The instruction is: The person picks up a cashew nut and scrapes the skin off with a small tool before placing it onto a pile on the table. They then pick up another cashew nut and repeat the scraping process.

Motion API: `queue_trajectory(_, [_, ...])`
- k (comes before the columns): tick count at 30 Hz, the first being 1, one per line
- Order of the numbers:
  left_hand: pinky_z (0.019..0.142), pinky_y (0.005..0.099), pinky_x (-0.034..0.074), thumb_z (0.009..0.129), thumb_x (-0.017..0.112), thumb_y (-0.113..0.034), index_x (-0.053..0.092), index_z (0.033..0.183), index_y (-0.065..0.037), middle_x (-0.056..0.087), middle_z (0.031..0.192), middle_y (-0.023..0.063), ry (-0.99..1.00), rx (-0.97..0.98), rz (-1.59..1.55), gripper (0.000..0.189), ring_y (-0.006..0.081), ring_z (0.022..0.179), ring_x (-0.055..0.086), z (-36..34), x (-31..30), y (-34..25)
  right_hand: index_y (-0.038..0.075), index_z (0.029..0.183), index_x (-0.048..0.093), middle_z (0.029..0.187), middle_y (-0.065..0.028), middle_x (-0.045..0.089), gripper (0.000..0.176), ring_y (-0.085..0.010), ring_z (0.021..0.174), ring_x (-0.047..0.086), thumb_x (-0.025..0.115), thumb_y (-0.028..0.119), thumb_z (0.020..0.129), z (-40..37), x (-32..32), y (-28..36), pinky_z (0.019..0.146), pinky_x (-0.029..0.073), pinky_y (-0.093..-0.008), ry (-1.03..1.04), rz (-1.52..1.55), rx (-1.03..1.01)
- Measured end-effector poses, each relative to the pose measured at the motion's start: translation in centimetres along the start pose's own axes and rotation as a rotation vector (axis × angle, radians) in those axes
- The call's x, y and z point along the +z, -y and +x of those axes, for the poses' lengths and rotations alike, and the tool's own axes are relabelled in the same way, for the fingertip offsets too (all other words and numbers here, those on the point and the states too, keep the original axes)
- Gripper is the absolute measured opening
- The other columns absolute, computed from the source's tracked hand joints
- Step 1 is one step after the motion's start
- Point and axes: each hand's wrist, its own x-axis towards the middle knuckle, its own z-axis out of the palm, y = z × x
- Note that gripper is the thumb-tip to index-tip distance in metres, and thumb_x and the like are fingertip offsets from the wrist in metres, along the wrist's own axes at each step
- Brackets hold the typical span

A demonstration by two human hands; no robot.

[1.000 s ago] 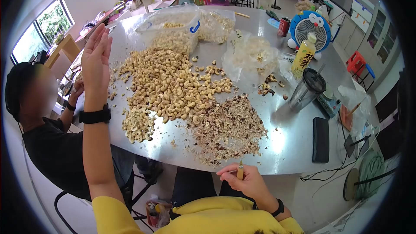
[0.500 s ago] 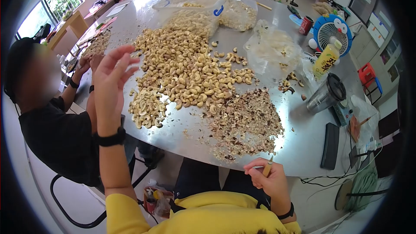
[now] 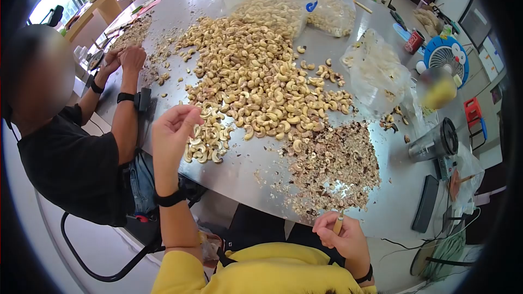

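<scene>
My left hand point(image 3: 175, 129) hangs over the left edge of the table, beside a small pile of pale cashews point(image 3: 206, 149). Its thumb and fingers are drawn together at the tips; whether a nut is between them I cannot make out. At the table's front edge my right hand point(image 3: 344, 234) is closed around a small knife point(image 3: 338, 224) with a light wooden handle, its tip pointing away from me. Just beyond that hand lies a spread of cashew skins and crumbs point(image 3: 335, 171). A large heap of cashews point(image 3: 261, 76) covers the middle of the metal table point(image 3: 239, 171).
To the left sits another person point(image 3: 71, 169), both hands together over the table. Bags of cashews point(image 3: 267, 13) lie behind the heap. Rightward are a crumpled plastic bag point(image 3: 376, 71), a tumbler point(image 3: 434, 140), a black phone point(image 3: 425, 204), a blue fan point(image 3: 445, 57) and a red can point(image 3: 414, 42).
My left hand has come down from its raised position with fingers apart to the small pile, its fingers now together. My right hand still grips the knife. The view has shifted left.
</scene>
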Motion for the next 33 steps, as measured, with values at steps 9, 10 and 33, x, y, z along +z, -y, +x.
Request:
queue_trajectory(9, [0.052, 0.0223, 0.039, 0.077, 0.064, -0.011, 0.066, 0.087, -0.002, 0.062, 0.072, 0.0046, -0.007, 0.169, 0.499, 0.013, 0.0071, 0.057, 0.051, 1.3, 1.1, 3.0, 0.000, 0.082, 0.055, 0.084, -0.0058, 0.056, 0.007, -0.0074, 0.066, 0.049, 0.059, 0.005, 0.082, 1.3, 0.1, 0.1, 0.058, 0.040, -0.0208, 0.061, -0.046, -0.020])
queue_trajectory(10, [0.052, 0.0230, 0.040, 0.077, 0.064, -0.011, 0.065, 0.087, -0.002, 0.062, 0.071, 0.0055, -0.031, 0.176, 0.528, 0.013, 0.0086, 0.057, 0.051, 1.5, 1.2, 3.2, 0.000, 0.082, 0.055, 0.084, -0.0059, 0.056, 0.007, -0.0071, 0.065, 0.049, 0.059, 0.006, 0.082, 1.4, 0.2, 0.2, 0.056, 0.040, -0.0204, 0.054, -0.041, -0.010])
queue_trajectory(33, [0.073, 0.0359, 0.039, 0.070, 0.060, 0.001, 0.053, 0.090, -0.005, 0.058, 0.082, 0.0084, -0.011, 0.574, 0.851, 0.022, 0.0276, 0.083, 0.054, 3.6, 7.3, 5.4, 0.001, 0.083, 0.058, 0.082, -0.0032, 0.058, 0.008, -0.0081, 0.068, 0.051, 0.060, 0.009, 0.082, 2.8, -0.1, 0.6, 0.060, 0.041, -0.0217, 0.079, -0.086, 0.095])
